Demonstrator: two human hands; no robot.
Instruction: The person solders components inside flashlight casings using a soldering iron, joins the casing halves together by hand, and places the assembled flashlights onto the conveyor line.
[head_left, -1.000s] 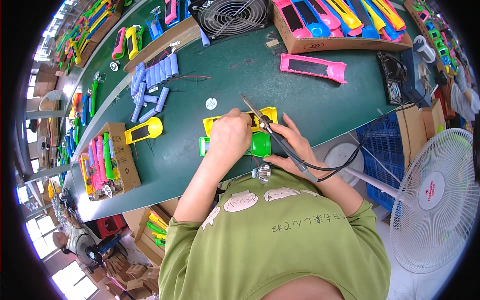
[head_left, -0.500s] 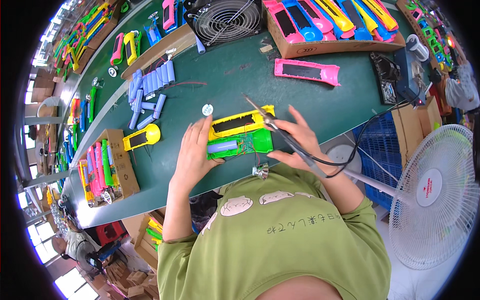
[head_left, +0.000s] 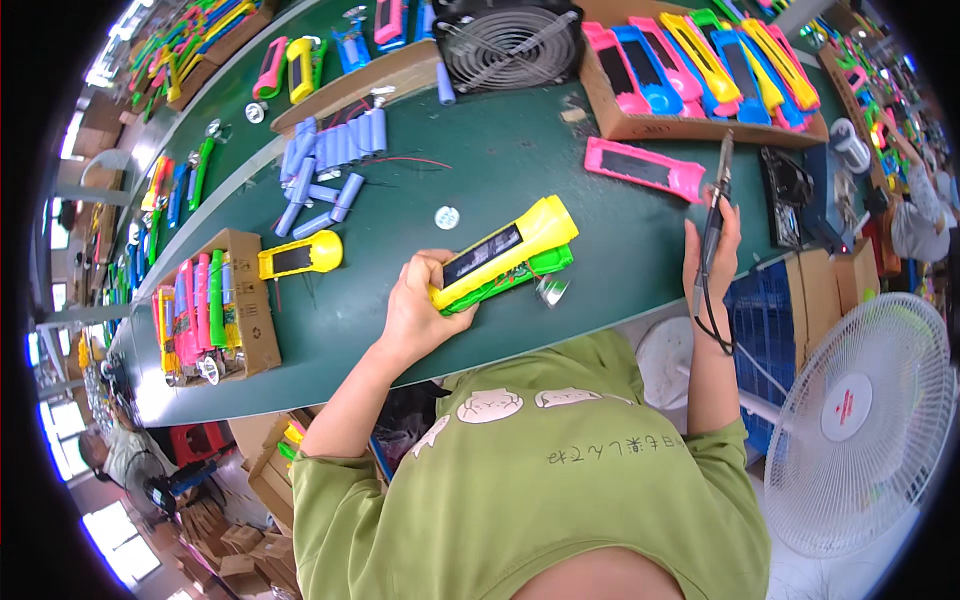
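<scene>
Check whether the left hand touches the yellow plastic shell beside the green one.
Touching. The head view shows the left hand gripping the yellow plastic shell by its narrow end.

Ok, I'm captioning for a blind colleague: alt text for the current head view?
A person's left hand holds a yellow casing and green casing together at a green workbench; the right hand holds a soldering iron. Blue cylinders and a pink casing lie beyond.

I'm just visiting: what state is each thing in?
Yellow flashlight casing: overlapping green casing
Green casing: partly covered
Left hand: gripping yellow casing
Soldering iron: held; heat can't be told
Right hand: holding soldering iron
Reflector: outside the casings
Pink casing: lying apart
Battery cells: loosely piled
White fan: can't tell if spinning
</scene>
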